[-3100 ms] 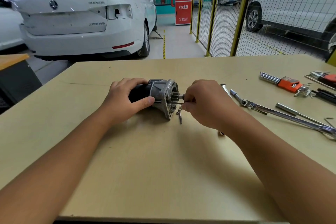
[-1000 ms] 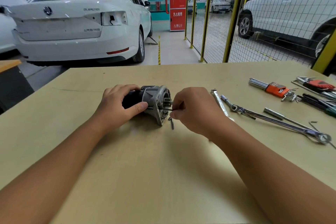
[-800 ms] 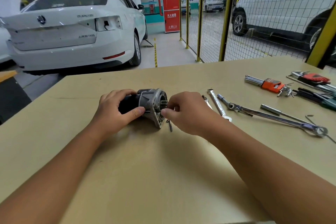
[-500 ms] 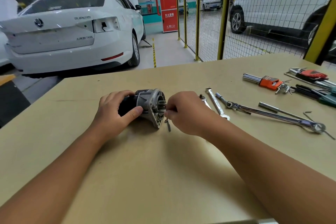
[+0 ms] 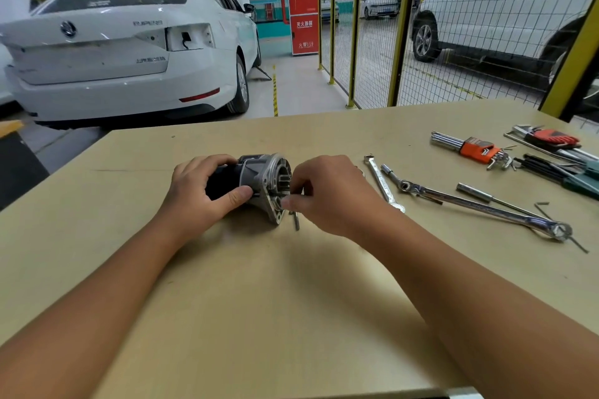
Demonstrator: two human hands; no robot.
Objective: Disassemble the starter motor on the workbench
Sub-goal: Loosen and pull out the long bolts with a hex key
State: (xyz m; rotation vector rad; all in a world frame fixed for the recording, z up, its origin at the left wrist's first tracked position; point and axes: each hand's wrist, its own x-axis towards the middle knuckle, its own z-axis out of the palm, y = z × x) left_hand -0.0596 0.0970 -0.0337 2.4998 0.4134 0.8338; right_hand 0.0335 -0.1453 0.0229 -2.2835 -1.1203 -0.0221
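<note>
a white car [image 5: 123,42] and a yellow mesh fence [image 5: 372,42] stand behind your tan workbench [image 5: 259,301]. the starter motor [image 5: 259,181] lies on its side near the middle of the bench. your left hand [image 5: 201,194] wraps round its dark body, thumb pressed on the front. your right hand [image 5: 327,194] has curled fingertips at the silver nose end; what they pinch is hidden. a bolt [image 5: 295,220] lies just below. wrenches [image 5: 453,197] and an orange hex key set [image 5: 476,149] lie to your right.
</note>
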